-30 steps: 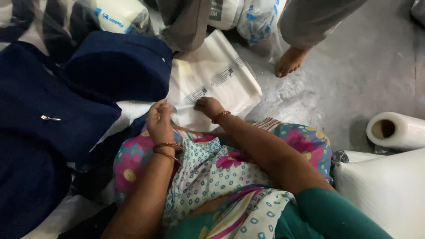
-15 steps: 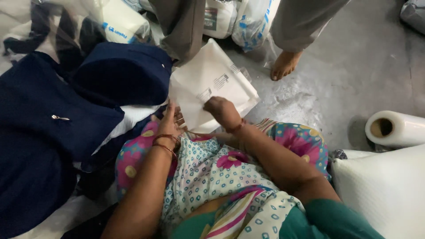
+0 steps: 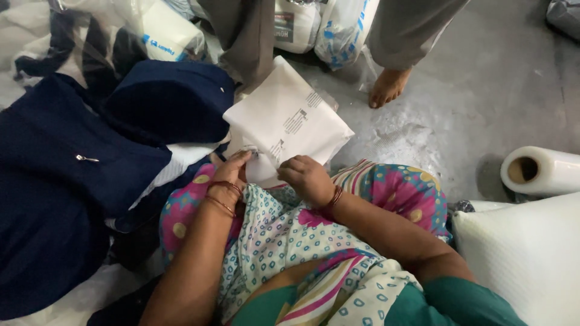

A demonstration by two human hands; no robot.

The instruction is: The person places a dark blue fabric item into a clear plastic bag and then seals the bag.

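Both hands work a white paper-wrapped packet w/ small printed labels, tilted up off the lap, lower edge at the knees. Left hand has its grip pinched on the packet's lower-left corner, thumb and fingers pressed together on it. Right hand curled, grip pinching the lower edge just beside the left; bangles on both wrists.

Around: navy garment w/ a small metal zip pull piled on the left, touching the left knee and crowding that side; a folded navy piece sits just behind the packet's left edge. Another person's bare foot and grey trouser legs stand close behind the packet, blocking the far side.

Open room: bare grey floor to the right-front. Roll of clear film lies at the right edge; white textured cushion just below it, near the right arm.

Containers: clear plastic bags w/ white packed goods lie at the top; contents not clear.
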